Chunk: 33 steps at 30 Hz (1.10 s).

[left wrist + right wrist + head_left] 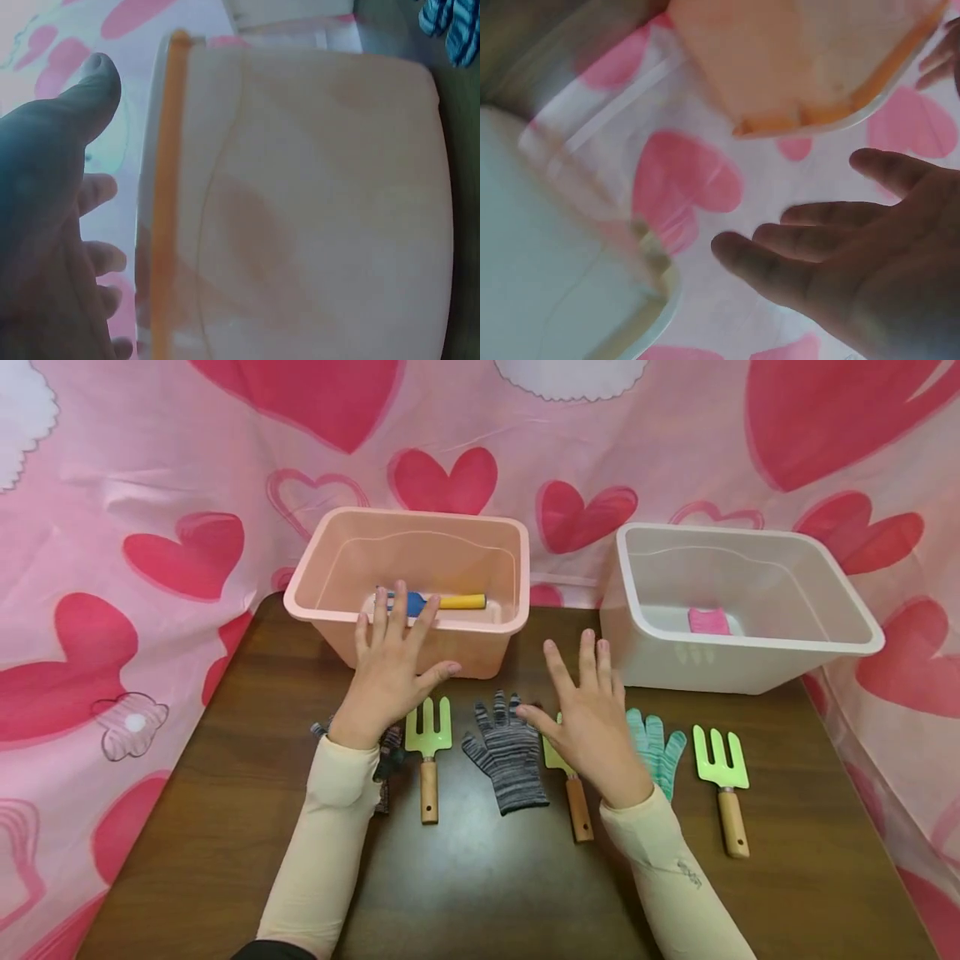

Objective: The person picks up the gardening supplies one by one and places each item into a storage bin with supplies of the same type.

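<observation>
My left hand (pixel 384 677) is held up with fingers spread, overlapping the front of the peach bin (pixel 330 614) and holding nothing. The right hand (pixel 592 722), fingers straight and apart, hovers between that bin and the white bin (pixel 712 664), also without anything in it. Beneath the left wrist lies a dark patterned glove (pixel 392 752), mostly hidden. A green garden fork (pixel 428 752) with a wooden handle lies beside it. Farther right come a grey striped glove (pixel 512 764), a second fork (pixel 577 806) partly covered by my right hand, and a teal glove (pixel 658 750), partly hidden too.
Inside the peach bin lies a blue tool with a yellow handle (pixel 461 602). The white bin contains a small pink item (pixel 708 622). A third garden fork (pixel 723 785) lies at the right on the brown table (pixel 480 893). Heart-patterned cloth (pixel 180 452) hangs behind.
</observation>
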{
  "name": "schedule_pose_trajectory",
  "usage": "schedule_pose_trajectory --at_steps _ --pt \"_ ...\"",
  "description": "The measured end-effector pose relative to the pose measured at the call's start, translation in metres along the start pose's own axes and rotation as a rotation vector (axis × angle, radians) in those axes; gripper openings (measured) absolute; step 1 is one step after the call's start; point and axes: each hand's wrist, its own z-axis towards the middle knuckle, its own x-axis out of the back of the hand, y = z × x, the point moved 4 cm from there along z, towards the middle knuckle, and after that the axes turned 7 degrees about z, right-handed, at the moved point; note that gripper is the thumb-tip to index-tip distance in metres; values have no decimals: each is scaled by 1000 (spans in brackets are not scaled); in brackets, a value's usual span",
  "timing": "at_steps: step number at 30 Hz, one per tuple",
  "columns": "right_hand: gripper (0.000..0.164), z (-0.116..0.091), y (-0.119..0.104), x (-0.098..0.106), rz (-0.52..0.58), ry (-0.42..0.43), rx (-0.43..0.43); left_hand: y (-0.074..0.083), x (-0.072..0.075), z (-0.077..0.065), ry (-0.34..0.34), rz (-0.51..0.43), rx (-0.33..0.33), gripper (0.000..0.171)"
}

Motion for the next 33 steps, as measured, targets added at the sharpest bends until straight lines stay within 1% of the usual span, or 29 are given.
schedule_pose_trajectory --at_steps 3,6,9,12,17,20,22,26,29,33 --pt "85 -5 -12 -3 11 -31 10 -13 5 0 -4 -38 22 90" --pt "75 -13 -23 -11 44 -64 15 -29 10 -1 3 -71 48 87" --pt "65 -25 -33 -21 55 -74 39 -48 15 -2 30 -80 73 84" --pt "56 -38 -44 -33 42 -76 82 -67 18 -2 50 -79 99 82" --pt "47 -56 -61 -60 29 -135 108 -96 24 -1 86 -107 147 82" --pt "45 -62 -66 -76 23 -177 94 -113 27 -2 104 -134 177 82" --pt "47 -65 -68 -85 19 -202 78 -122 28 -2 111 -162 191 82" --pt "52 -68 -68 -99 -1 -226 62 -137 28 -2 98 -236 211 84" --pt "52 -68 -69 -105 -30 -221 54 -146 28 -1 84 -289 220 88" --pt "48 -66 -75 -107 -48 -176 54 -157 27 2 81 -363 209 93"
